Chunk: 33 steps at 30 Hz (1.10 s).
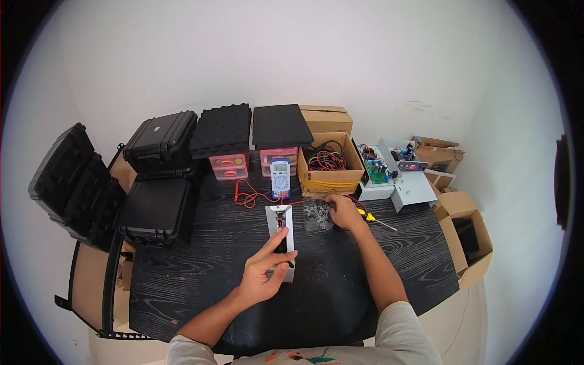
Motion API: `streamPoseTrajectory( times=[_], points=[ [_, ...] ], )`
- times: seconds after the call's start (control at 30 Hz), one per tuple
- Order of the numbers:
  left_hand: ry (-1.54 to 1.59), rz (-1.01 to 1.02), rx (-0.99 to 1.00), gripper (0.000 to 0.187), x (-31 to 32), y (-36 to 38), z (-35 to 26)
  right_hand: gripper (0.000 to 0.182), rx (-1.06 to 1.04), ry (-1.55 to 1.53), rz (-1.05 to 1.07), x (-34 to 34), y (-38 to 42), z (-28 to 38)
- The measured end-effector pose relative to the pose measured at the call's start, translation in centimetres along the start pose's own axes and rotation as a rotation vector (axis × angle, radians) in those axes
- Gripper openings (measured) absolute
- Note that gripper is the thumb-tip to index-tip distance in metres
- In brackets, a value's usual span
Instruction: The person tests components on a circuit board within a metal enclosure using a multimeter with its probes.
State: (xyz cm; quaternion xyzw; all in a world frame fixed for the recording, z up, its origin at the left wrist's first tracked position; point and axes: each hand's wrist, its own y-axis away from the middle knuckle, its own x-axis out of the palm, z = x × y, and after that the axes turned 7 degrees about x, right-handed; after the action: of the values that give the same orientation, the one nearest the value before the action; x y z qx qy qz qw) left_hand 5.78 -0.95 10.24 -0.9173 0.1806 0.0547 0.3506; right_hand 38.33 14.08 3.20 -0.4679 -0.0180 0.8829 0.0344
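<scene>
A narrow white metal case [288,277] lies lengthwise in front of me, with wires and a black part [281,244] inside it. Over its middle is my left hand [266,272], index finger stretched along the case. A small dark piece [291,264] shows between its thumb and other fingers. To the right, my right hand [344,213] has its fingers bent down at the edge of a clear bag of small metal hardware [317,216]; what its fingertips hold is hidden. A yellow-and-black screwdriver [367,215] lies just right of that hand.
Behind the case stands a blue-grey multimeter [280,179] with red leads [246,198]. A cardboard box of cables [331,179], opened electronics housings [380,173], pink drawers [230,163] topped with black foam [222,131], and black hard cases [155,210] surround the work area.
</scene>
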Motion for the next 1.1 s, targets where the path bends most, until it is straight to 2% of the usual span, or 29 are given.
streamPoseTrajectory(
  times=[0.03, 0.13, 0.23, 0.33, 0.43, 0.53, 0.73, 0.83, 0.93, 1.1],
  points=[
    [-0.005, -0.001, 0.011, 0.026, 0.0, 0.0, 0.1, 0.038, -0.029, 0.008, -0.027, 0.8, -0.5, -1.0],
    [-0.027, 0.0, 0.053, 0.026, -0.1, 0.0, 0.4, 0.035, 0.032, -0.281, 0.046, 2.6, -1.7, -4.2],
    [-0.028, 0.003, 0.043, 0.026, -0.2, 0.0, 0.3, 0.037, 0.315, -0.794, 0.227, 0.3, 0.2, -1.0],
    [-0.032, 0.01, 0.05, 0.026, -0.2, 0.0, 0.4, 0.038, 0.225, -0.662, 0.188, 0.8, -0.1, -1.8],
    [-0.043, 0.011, 0.053, 0.026, -0.2, -0.1, 0.2, 0.037, 0.24, -0.477, 0.218, -0.1, 0.4, -0.7],
    [-0.029, 0.005, 0.05, 0.026, -0.2, 0.0, 0.3, 0.036, -0.017, -0.175, 0.048, 0.7, 0.3, -1.2],
    [-0.047, 0.01, 0.051, 0.026, -0.2, -0.1, 0.4, 0.035, -0.037, 0.039, -0.049, 0.5, 0.9, 0.9],
    [-0.048, 0.004, 0.058, 0.026, -0.1, -0.1, 0.4, 0.021, -0.068, 0.14, -0.079, 0.0, 0.8, 1.9],
    [-0.053, 0.012, 0.053, 0.025, -0.1, -0.1, 0.4, 0.013, -0.029, 0.236, -0.046, 0.8, -0.1, 2.4],
    [-0.06, 0.008, 0.056, 0.028, -0.1, 0.0, 0.5, 0.01, -0.015, 0.293, 0.002, 2.2, -1.1, 2.4]
  ],
)
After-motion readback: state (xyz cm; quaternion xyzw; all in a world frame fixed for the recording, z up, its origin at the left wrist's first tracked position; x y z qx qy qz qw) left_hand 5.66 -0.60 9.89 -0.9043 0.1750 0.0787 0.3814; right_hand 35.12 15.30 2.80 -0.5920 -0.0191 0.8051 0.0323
